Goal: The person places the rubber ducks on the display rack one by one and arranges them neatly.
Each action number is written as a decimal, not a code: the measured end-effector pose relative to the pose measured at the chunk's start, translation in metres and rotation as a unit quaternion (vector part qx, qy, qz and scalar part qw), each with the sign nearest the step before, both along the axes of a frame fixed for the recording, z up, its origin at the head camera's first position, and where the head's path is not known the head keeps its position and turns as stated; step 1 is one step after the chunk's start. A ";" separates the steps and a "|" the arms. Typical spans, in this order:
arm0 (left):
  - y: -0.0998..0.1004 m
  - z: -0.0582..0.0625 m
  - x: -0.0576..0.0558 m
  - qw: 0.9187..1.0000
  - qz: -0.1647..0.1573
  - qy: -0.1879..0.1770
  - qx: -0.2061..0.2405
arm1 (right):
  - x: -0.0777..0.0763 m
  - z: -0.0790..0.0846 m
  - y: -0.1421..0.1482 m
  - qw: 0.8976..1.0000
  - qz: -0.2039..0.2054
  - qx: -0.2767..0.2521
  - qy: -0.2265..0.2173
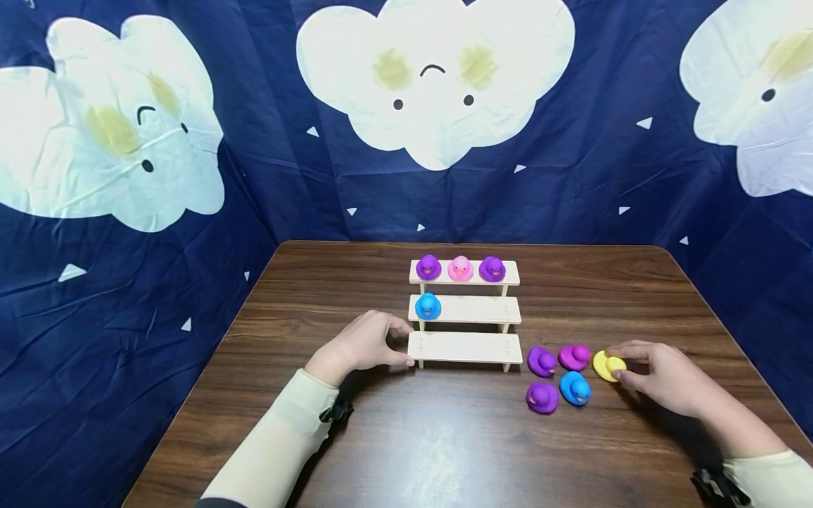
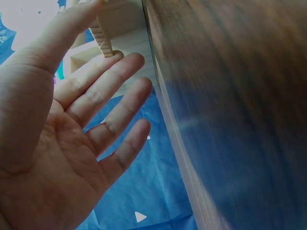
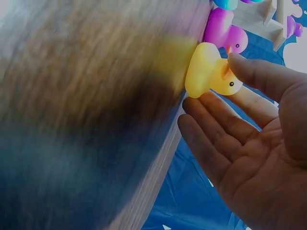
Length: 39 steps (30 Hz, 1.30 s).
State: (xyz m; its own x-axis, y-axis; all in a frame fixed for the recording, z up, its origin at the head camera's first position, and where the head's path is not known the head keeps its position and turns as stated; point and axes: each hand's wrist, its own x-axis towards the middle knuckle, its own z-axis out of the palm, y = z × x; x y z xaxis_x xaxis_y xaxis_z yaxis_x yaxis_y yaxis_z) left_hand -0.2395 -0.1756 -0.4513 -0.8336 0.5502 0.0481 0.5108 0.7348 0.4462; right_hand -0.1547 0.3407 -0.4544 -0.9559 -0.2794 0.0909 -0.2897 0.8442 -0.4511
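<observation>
At the left end of a three-step wooden stand [image 1: 466, 347], my left hand [image 1: 365, 342] holds the bottom step, thumb at its front corner and forefinger at its back corner. The other left fingers [image 2: 127, 110] are spread and nearly straight. A yellow rubber duck [image 3: 204, 72] sits on the table between the thumb and fingers of my right hand [image 1: 667, 374], which pinches it; the thumb touches near its beak. Beside it stand a magenta duck [image 1: 574, 357], a blue duck [image 1: 575, 389] and two purple ducks [image 1: 542, 360], all on the table right of the stand.
On the top step are a purple duck [image 1: 428, 267], a pink duck [image 1: 460, 268] and another purple duck [image 1: 492, 269]. A blue duck [image 1: 428, 306] sits at the middle step's left end. Dark blue cloth [image 1: 267, 176] with clouds surrounds the brown wooden table [image 1: 394, 437].
</observation>
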 end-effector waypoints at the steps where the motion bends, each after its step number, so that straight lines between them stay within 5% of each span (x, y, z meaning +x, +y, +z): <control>1: 0.000 0.000 0.000 1.000 0.001 -0.001 0.000 | 0.000 0.000 0.000 1.000 -0.003 -0.001 -0.005; 10: 0.000 0.000 0.001 1.000 0.000 -0.001 0.007 | 0.000 0.002 -0.002 0.998 -0.030 -0.029 -0.051; 25: 0.000 0.000 0.000 1.000 -0.002 0.001 0.009 | -0.008 0.009 -0.012 0.994 -0.040 -0.091 0.053; 39: 0.000 0.001 0.001 1.000 0.003 -0.003 0.006 | -0.014 0.028 -0.051 0.984 -0.063 -0.149 0.079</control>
State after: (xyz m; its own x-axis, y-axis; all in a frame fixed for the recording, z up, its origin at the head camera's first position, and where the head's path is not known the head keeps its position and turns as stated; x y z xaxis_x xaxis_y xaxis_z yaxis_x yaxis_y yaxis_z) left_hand -0.2385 -0.1758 -0.4508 -0.8372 0.5446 0.0498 0.5037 0.7323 0.4583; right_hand -0.1689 0.2893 -0.4267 -0.9484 -0.0983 0.3013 -0.2779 0.7150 -0.6415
